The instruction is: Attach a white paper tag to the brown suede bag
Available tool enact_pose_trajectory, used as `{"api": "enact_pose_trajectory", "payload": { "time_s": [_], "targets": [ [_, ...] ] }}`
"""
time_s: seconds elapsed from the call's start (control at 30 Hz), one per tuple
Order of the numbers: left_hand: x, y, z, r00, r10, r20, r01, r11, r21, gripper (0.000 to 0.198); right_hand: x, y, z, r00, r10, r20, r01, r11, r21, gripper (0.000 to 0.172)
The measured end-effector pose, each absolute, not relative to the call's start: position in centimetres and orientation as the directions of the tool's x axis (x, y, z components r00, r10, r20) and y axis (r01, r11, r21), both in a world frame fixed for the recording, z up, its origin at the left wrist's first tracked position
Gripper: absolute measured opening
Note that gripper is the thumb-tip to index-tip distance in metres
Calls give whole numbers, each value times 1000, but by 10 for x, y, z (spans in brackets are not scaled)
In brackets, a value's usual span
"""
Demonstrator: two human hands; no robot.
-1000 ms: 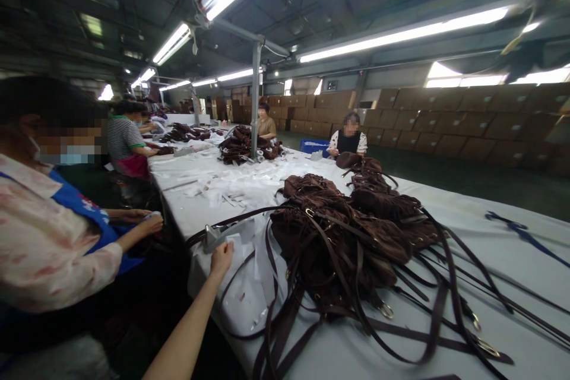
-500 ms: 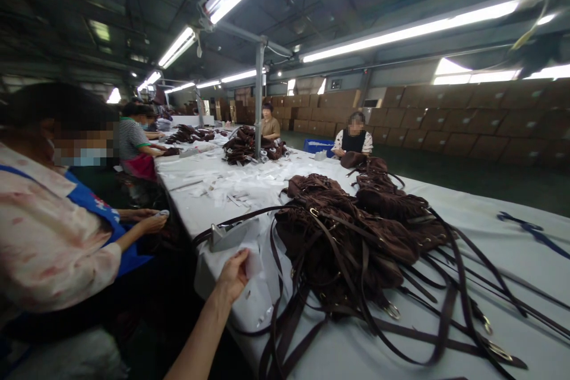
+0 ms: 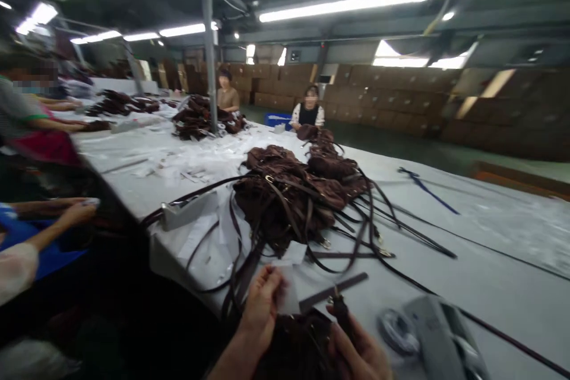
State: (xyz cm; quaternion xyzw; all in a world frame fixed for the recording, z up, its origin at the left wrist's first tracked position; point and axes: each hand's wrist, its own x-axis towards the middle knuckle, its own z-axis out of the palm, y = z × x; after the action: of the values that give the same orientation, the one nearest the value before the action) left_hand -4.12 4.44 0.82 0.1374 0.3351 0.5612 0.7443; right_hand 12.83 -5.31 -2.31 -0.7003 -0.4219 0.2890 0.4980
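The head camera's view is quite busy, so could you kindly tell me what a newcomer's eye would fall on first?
Probably the heap of dark brown bags mid-view, its long straps trailing over the pale table. At the bottom edge, the left hand seems to pinch a thin pale sheet, while the right hand holds a dark piece with metal on it. Beyond, stacked cartons line the far side.

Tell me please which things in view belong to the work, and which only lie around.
In the work:
- thin whitish sheet, left hand
- dark strap end, right hand
- brown piece between them
- brown pile, probably

Apparently only lying around:
- blue strip
- white scraps
- stacked cartons
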Motion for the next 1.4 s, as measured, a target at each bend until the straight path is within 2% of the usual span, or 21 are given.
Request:
{"api": "enact_pose_trajectory", "payload": {
  "time_s": [0.03, 0.1, 0.13, 0.2, 0.3, 0.37, 0.5, 0.57, 0.67, 0.77, 0.87, 1.0, 1.1, 1.23, 1.3, 1.4],
  "targets": [
    [-43, 44, 5, 154, 921, -357, -735, 348, 582, 47, 126, -55, -23, 436, 897, -74, 155, -156, -976, 67],
    [-47, 41, 1, 212, 901, -379, -709, 409, 574, 45, 119, -58, -18, 384, 910, -157, -79, -137, -987, 70],
    [-49, 38, 1, 257, 884, -390, -695, 450, 561, 44, 115, -59, -14, 362, 916, -173, -162, -121, -979, 71],
    [-51, 30, 3, 382, 836, -395, -650, 546, 528, 41, 106, -63, -5, 346, 921, -178, -222, -104, -970, 68],
    [-47, 16, 9, 563, 759, -328, -559, 642, 525, 35, 98, -68, 3, 300, 935, -188, -225, -122, -967, 61],
    [-43, 11, 11, 612, 740, -281, -526, 645, 554, 36, 99, -68, 0, 291, 942, -168, -215, -107, -971, 56],
    [-38, 12, 9, 470, 832, -294, -585, 543, 602, 40, 105, -65, -11, 304, 946, -110, -175, -59, -983, 50],
    [-36, 12, 7, 376, 877, -299, -614, 478, 629, 42, 104, -65, -13, 349, 928, -130, -170, -74, -983, 51],
    [-31, 7, 5, 323, 909, -264, -620, 414, 666, 40, 94, -66, -8, 427, 892, -144, -186, -69, -980, 57],
    [-26, 1, 4, 336, 919, -207, -620, 382, 686, 34, 84, -67, -1, 366, 920, -140, -189, -74, -979, 60],
    [-26, -2, 6, 406, 892, -198, -599, 423, 680, 32, 83, -68, 1, 269, 946, -182, -170, -140, -975, 51],
    [-30, 0, 10, 529, 808, -260, -515, 550, 658, 42, 90, -71, -5, 273, 952, -139, -14, -141, -990, 49],
    [-29, 2, 3, 465, 838, -287, -501, 516, 695, 43, 90, -74, -11, 228, 962, -151, 29, -161, -986, 51],
    [-25, 7, -11, 278, 926, -254, -393, 351, 850, 60, 84, -76, -18, 193, 965, -178, 53, -192, -980, 52],
    [-26, 10, -14, 220, 939, -262, -344, 327, 880, 64, 82, -76, -19, 183, 963, -195, 55, -208, -977, 52],
    [-35, 9, -17, 357, 891, -281, -383, 414, 826, 62, 81, -77, -15, 230, 954, -191, 19, -200, -980, 49]
  ]
}}
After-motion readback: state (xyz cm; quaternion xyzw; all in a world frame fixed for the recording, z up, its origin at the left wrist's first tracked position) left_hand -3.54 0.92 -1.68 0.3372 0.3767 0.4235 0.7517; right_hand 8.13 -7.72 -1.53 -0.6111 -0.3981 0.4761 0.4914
